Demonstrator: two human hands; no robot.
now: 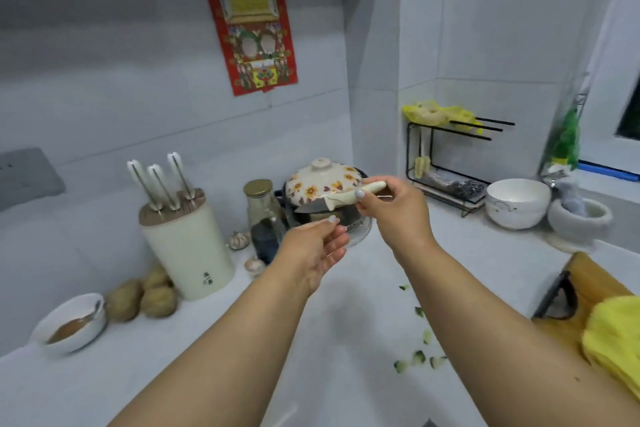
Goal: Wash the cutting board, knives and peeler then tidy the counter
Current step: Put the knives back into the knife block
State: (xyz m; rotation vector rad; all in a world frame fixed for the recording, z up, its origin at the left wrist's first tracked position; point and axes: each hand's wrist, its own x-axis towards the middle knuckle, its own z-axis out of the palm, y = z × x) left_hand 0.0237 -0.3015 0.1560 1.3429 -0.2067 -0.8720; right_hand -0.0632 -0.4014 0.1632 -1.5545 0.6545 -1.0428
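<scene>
Pale tiled kitchen corner, white counter. Small knife pinched by its handle in right hand, blade pointing left; left hand relaxed just beneath. Likely stowing washed knife; next, tip into knife block slot. Cutting board at right.

We see a red poster on the tiled wall; below it a floral lidded pot stands beside a gold-capped glass jar. At the left, potatoes lie near a sauce-smeared white bowl; at the right, a black wire rack, another white bowl and a stone mortar share the counter with scattered green peelings.
</scene>
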